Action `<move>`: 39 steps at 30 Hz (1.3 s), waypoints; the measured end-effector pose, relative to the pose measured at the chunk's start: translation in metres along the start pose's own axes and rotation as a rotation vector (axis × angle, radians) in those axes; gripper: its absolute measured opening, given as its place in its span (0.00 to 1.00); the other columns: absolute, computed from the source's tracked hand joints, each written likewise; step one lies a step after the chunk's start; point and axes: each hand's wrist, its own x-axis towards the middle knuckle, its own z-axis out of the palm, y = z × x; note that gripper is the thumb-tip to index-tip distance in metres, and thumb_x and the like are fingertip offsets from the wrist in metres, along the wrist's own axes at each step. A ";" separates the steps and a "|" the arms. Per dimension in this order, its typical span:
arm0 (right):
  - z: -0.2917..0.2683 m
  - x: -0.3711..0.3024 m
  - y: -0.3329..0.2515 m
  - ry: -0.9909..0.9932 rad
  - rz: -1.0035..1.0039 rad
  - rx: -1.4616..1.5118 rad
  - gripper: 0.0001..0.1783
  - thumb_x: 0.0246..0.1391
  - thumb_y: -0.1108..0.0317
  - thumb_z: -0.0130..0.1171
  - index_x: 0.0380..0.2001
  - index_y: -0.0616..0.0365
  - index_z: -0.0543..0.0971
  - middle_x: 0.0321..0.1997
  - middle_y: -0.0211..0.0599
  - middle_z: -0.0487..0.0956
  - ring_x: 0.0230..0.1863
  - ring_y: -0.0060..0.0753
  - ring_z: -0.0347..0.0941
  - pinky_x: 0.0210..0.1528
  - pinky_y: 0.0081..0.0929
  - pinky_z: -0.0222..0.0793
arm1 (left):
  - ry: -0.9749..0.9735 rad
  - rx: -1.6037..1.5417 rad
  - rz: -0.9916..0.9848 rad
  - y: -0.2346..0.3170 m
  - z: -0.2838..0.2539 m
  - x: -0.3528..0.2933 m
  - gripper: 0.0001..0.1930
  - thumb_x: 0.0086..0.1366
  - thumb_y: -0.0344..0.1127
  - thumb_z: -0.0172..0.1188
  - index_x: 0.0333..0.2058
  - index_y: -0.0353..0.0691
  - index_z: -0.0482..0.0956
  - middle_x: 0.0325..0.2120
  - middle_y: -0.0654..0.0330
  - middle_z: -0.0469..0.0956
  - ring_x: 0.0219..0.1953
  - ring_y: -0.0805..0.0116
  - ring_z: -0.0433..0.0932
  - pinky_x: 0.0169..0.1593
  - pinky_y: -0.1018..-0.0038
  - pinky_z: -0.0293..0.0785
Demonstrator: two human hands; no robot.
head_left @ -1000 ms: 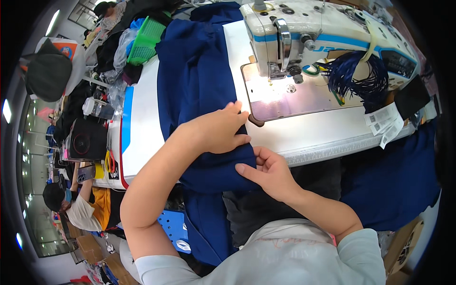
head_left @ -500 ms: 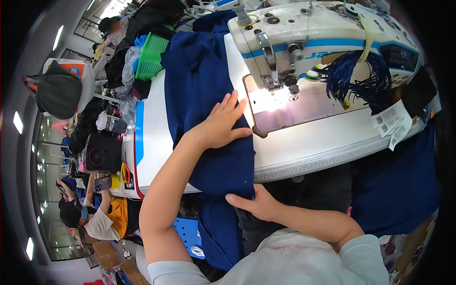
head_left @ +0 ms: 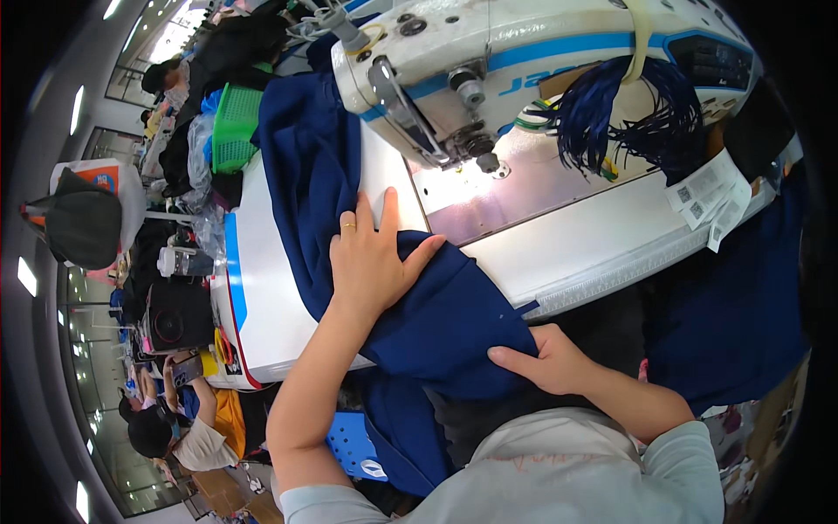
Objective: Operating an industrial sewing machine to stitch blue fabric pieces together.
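Note:
A long piece of navy fabric (head_left: 454, 314) runs across the white sewing table and hangs over its near edge. My left hand (head_left: 371, 262) lies flat on it with the fingers spread, some fingertips reaching past the cloth toward the tabletop. At the near right corner of the cloth, my right hand (head_left: 554, 360) pinches the edge, thumb on top and the other fingers partly hidden. A small dark tab (head_left: 528, 307) sticks out beside that corner. The white and blue sewing machine (head_left: 541, 26) stands beyond, its lamp lighting the metal plate (head_left: 489, 210) right of the fabric.
A bundle of navy strips (head_left: 620, 122) hangs from the machine, with white labels (head_left: 711, 196) to its right. A ruler strip (head_left: 602, 284) lines the table's front edge. A green basket (head_left: 236, 127) stands far left. More navy cloth (head_left: 724, 323) hangs at right; another person holds a phone (head_left: 186, 371).
My right hand has moved right with the near end of the fabric, which now slants toward the ruler edge. My left hand stays on the cloth. The whole view has shifted, the machine appearing farther left.

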 end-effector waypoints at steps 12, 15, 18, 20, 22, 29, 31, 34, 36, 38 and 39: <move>0.020 0.011 -0.007 0.127 -0.207 -0.067 0.16 0.79 0.66 0.61 0.59 0.67 0.83 0.51 0.31 0.89 0.51 0.19 0.80 0.59 0.25 0.78 | 0.300 -0.176 0.225 -0.010 0.010 0.012 0.27 0.69 0.52 0.74 0.57 0.38 0.83 0.57 0.53 0.81 0.58 0.51 0.77 0.60 0.56 0.75; 0.024 0.014 -0.012 0.157 -0.246 -0.109 0.15 0.78 0.68 0.61 0.60 0.66 0.84 0.52 0.29 0.88 0.52 0.15 0.79 0.59 0.23 0.77 | 0.268 -0.157 0.434 -0.009 -0.001 0.023 0.22 0.69 0.45 0.75 0.54 0.38 0.83 0.52 0.54 0.82 0.57 0.52 0.78 0.61 0.55 0.75; 0.023 0.016 -0.020 0.195 -0.316 -0.230 0.15 0.78 0.68 0.60 0.58 0.66 0.83 0.48 0.32 0.88 0.47 0.17 0.82 0.54 0.25 0.81 | 0.095 -0.497 0.499 -0.002 -0.017 0.034 0.19 0.69 0.38 0.74 0.55 0.38 0.85 0.48 0.53 0.83 0.55 0.52 0.79 0.58 0.58 0.76; 0.019 0.016 -0.027 0.173 -0.225 -0.159 0.12 0.79 0.68 0.58 0.55 0.66 0.82 0.42 0.35 0.88 0.39 0.22 0.84 0.45 0.28 0.86 | -0.118 -0.700 0.429 0.008 -0.030 0.037 0.18 0.68 0.39 0.75 0.52 0.38 0.85 0.45 0.53 0.82 0.52 0.50 0.79 0.57 0.60 0.76; 0.016 0.009 -0.051 0.209 -0.172 -0.102 0.11 0.79 0.68 0.57 0.53 0.66 0.81 0.41 0.35 0.87 0.36 0.24 0.84 0.42 0.29 0.86 | -0.119 -0.724 0.448 0.013 -0.032 0.038 0.20 0.66 0.43 0.78 0.50 0.38 0.85 0.44 0.52 0.82 0.49 0.49 0.79 0.57 0.60 0.76; -0.001 -0.022 -0.067 0.261 -0.183 -0.719 0.12 0.74 0.64 0.61 0.41 0.63 0.81 0.30 0.51 0.85 0.21 0.49 0.80 0.29 0.47 0.76 | 0.091 -0.619 0.435 0.020 -0.014 0.045 0.32 0.45 0.63 0.86 0.23 0.46 0.74 0.18 0.62 0.74 0.21 0.56 0.71 0.35 0.64 0.67; -0.004 -0.023 -0.069 0.229 -0.171 -0.827 0.12 0.72 0.64 0.63 0.41 0.64 0.83 0.29 0.50 0.83 0.24 0.47 0.81 0.31 0.42 0.76 | 0.078 -0.641 0.431 0.018 -0.009 0.042 0.30 0.43 0.60 0.88 0.23 0.47 0.75 0.18 0.65 0.74 0.25 0.59 0.71 0.35 0.65 0.67; -0.005 -0.018 -0.071 0.221 -0.261 -0.905 0.14 0.68 0.61 0.70 0.47 0.61 0.87 0.31 0.44 0.83 0.29 0.47 0.82 0.34 0.35 0.77 | 0.067 -0.660 0.461 0.016 -0.001 0.042 0.28 0.47 0.53 0.88 0.21 0.46 0.74 0.23 0.64 0.78 0.27 0.59 0.76 0.37 0.64 0.70; 0.006 -0.011 -0.090 0.380 -0.421 -0.925 0.18 0.65 0.58 0.75 0.49 0.60 0.87 0.36 0.41 0.85 0.32 0.43 0.84 0.35 0.33 0.77 | 0.227 -0.868 0.564 0.017 -0.001 0.038 0.28 0.48 0.39 0.89 0.23 0.46 0.69 0.31 0.63 0.83 0.35 0.60 0.80 0.45 0.64 0.76; 0.012 0.001 -0.106 0.422 -0.411 -0.926 0.18 0.64 0.60 0.77 0.50 0.60 0.87 0.38 0.39 0.86 0.34 0.40 0.84 0.36 0.32 0.77 | 0.206 -0.984 0.563 0.016 0.002 0.039 0.27 0.50 0.33 0.88 0.24 0.45 0.68 0.35 0.60 0.85 0.39 0.58 0.83 0.46 0.64 0.79; 0.013 0.008 -0.111 0.477 -0.418 -0.918 0.19 0.63 0.61 0.78 0.51 0.60 0.87 0.40 0.38 0.86 0.35 0.37 0.84 0.36 0.30 0.77 | 0.184 -1.088 0.582 0.015 0.004 0.037 0.28 0.52 0.28 0.87 0.25 0.44 0.66 0.40 0.57 0.86 0.43 0.56 0.85 0.48 0.63 0.82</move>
